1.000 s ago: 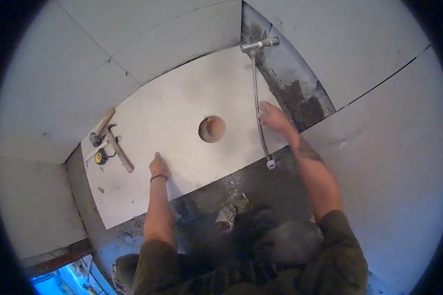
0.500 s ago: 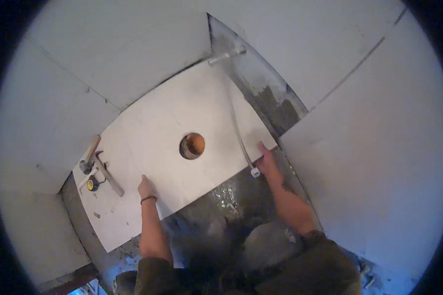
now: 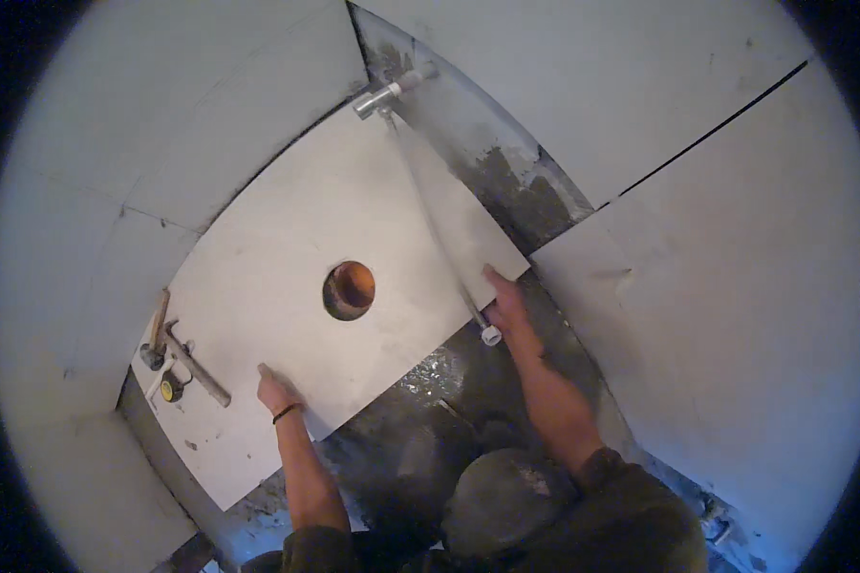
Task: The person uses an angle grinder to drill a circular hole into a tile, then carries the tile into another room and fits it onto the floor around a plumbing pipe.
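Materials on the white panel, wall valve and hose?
White panel: likely ceramic or stone tile, matte; flat pale face without strong glare. Wall valve: probably chromed metal, from its bright silvery shine. Hose: perhaps braided metal, greyish; any weave is too small to confirm.

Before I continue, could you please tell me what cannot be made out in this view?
In the head view:
Right grip: most of its fingers, hidden by the edge of the white panel.
The panel's underside: hidden by the panel itself.
Round hole: its full depth, hidden by its rim.
Black-and-yellow round object: its details too small.
Left sleeve: cut off by the lower edge.
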